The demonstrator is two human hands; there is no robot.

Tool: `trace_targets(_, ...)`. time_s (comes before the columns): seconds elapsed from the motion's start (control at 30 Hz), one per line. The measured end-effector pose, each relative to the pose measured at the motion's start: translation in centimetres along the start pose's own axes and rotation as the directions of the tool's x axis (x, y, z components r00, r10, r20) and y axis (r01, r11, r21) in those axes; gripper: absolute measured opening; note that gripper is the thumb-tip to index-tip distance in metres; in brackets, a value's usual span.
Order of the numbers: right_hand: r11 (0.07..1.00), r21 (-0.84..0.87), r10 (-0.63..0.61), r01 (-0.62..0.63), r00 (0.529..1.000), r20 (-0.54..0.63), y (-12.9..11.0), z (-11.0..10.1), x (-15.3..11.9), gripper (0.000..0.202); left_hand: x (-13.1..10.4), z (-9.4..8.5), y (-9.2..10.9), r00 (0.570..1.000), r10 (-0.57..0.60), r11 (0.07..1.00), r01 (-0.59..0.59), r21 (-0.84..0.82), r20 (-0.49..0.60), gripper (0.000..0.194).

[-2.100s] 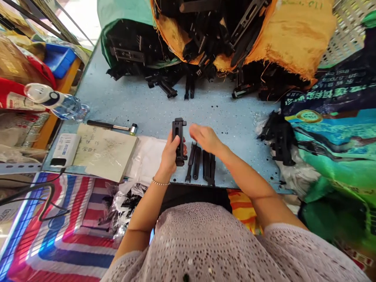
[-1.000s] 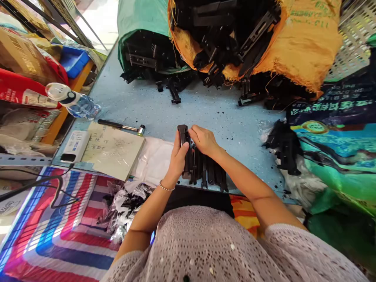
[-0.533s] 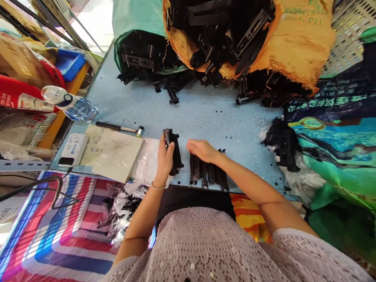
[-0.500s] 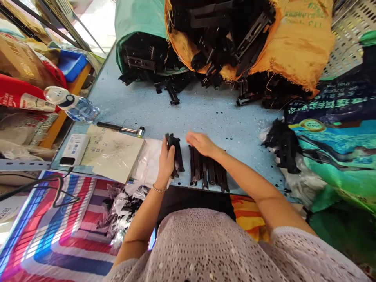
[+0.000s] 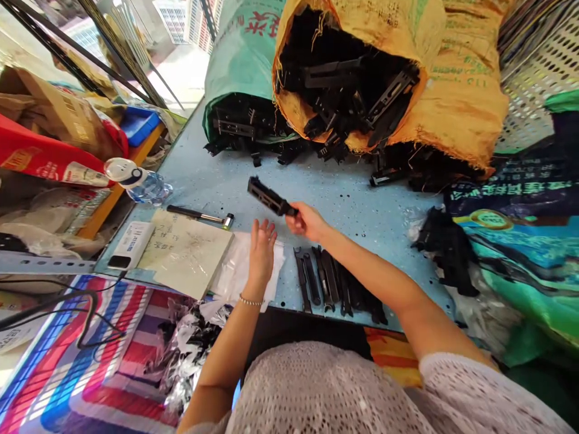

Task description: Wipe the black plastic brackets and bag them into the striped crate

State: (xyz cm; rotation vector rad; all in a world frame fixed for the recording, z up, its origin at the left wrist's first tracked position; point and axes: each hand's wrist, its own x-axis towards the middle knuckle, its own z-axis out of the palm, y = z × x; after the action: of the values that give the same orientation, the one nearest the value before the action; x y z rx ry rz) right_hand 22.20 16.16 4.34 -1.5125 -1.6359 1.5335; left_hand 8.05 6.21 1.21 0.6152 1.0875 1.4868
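My right hand (image 5: 306,221) grips one end of a long black plastic part (image 5: 270,198), which it holds tilted above the blue table (image 5: 199,175). Nothing is in my left hand (image 5: 262,250); its fingers are spread over white plastic bags (image 5: 230,271). Several similar black parts (image 5: 330,277) lie side by side along the table's near edge, below my right forearm. More black parts (image 5: 344,90) fill the orange sack at the back, and others spill out at its mouth.
An orange woven sack (image 5: 470,78) and a green sack (image 5: 239,66) lie at the back. To the left are a hammer (image 5: 199,214), a written-on cardboard sheet (image 5: 190,253), a white device (image 5: 133,241) and a water bottle (image 5: 145,181). Black pieces (image 5: 446,247) lie at the right.
My left hand has let go of the black parts it held and opened. My right hand has taken hold of a black part and raised it. The view has shifted slightly.
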Motion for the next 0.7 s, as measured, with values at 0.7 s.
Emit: trace_targets(0.7, 0.709, -0.539, -0.436, 0.455, 0.884, 0.172, 4.3, 2.6, -16.5, 0.030, -5.0, 2.9, 0.9, 0.927, -0.347, 0.937, 0.338, 0.084, 0.143, 0.040)
